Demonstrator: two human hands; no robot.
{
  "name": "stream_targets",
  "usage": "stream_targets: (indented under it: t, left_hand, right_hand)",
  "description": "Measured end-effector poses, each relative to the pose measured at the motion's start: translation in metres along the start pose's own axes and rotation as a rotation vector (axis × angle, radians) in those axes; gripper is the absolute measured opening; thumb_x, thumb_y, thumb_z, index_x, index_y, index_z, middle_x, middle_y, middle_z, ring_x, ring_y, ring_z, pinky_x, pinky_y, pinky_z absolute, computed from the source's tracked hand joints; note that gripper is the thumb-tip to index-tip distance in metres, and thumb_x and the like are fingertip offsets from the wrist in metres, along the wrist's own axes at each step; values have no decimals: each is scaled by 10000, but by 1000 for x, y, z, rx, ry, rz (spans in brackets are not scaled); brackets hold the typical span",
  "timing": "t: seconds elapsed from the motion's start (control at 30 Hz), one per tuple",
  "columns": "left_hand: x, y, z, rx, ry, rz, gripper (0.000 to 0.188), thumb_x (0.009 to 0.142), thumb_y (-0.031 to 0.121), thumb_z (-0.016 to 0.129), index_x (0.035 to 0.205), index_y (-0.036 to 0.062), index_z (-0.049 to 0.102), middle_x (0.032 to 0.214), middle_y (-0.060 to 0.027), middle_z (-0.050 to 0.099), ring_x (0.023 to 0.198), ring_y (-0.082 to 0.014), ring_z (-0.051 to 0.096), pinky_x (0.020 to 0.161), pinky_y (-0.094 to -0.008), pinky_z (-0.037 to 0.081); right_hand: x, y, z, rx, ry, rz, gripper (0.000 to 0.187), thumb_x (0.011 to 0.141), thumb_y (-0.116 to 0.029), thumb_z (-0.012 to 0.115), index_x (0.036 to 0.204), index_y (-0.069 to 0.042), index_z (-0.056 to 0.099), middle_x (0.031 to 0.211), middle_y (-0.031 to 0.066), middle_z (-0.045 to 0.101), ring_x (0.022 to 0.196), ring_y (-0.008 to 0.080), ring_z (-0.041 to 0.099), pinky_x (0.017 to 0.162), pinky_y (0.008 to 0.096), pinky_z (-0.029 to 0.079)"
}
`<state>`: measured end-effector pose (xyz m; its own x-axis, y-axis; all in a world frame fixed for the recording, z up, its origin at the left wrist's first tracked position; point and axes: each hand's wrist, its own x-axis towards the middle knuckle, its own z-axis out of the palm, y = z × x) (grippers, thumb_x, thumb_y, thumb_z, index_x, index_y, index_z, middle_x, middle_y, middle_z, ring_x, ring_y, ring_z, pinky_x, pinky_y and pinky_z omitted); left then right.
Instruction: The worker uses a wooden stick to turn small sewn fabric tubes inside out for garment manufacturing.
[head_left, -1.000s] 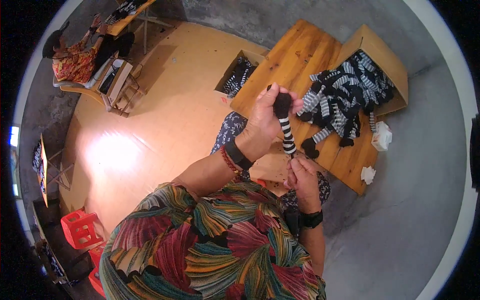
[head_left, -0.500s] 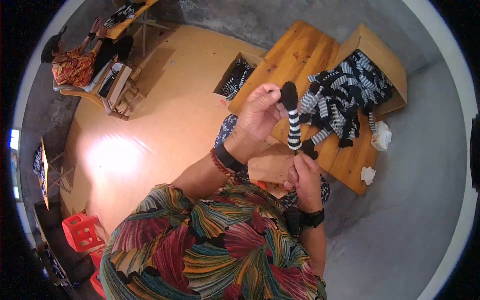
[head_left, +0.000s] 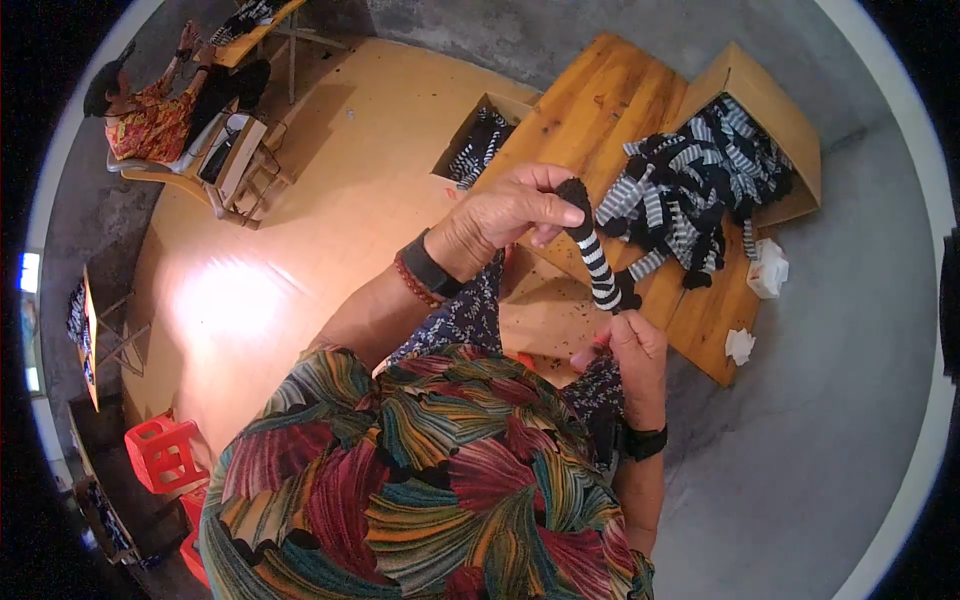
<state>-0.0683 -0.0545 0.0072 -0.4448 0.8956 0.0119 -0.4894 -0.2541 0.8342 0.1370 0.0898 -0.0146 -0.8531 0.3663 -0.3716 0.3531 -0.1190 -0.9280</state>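
A small knitted sock [head_left: 598, 262], black at the top and banded black and white below, stretches between my hands above the wooden table's near edge. My left hand [head_left: 522, 208] pinches its black upper end between thumb and fingers. At the lower, banded end my right hand [head_left: 636, 355] is closed, thumb and forefinger pressed together at the sock's tip; the rest of its fingers are curled and partly hidden. Beyond the sock lies a heap of striped socks [head_left: 690, 190] in black, grey and white, spilling from a tipped cardboard box [head_left: 800, 130].
Below the wooden table's [head_left: 580, 110] left side stands an open carton [head_left: 515, 108] of striped pieces. White tissue packs [head_left: 768, 268] and a crumpled tissue [head_left: 740, 346] lie by the right edge. Another person [head_left: 150, 125] sits far left; red stools [head_left: 160, 452] stand lower left.
My left hand has turned, with its thumb now across the sock's black end. The sock leans more, its lower end shifted right, and my right hand has moved slightly right and down.
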Motion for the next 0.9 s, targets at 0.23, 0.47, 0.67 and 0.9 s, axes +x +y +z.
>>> stream_targets:
  t: [0.23,0.47,0.67,0.9]
  left_hand:
    - [3,-15,22,92,147,120,120,739,101,634,812,24,575,619,16,525,450,-47,427,404,-173,331]
    - [-5,-47,61,-101,66,32,129,793,146,606,863,39,591,714,15,567,569,-57,488,487,-194,372]
    - [-5,-28,54,-40,39,-104,139,790,156,606,861,38,591,699,7,566,586,-62,515,510,-197,402]
    - [6,4,42,227,32,14,213,811,241,563,861,35,563,723,-3,561,658,-57,518,599,-178,405]
  right_hand:
    - [-1,15,2,-45,6,-100,258,860,-199,497,665,-30,476,590,-49,398,495,38,365,434,199,288]
    - [-7,4,21,497,-126,39,199,870,-206,492,767,-38,523,516,-58,357,428,42,287,412,203,217]
    - [-3,6,19,425,-117,52,228,867,-225,499,744,-34,519,521,-61,351,449,36,295,419,205,212]
    - [-1,11,-1,14,-15,-147,224,874,-225,489,802,-22,552,517,-36,383,432,51,360,470,219,437]
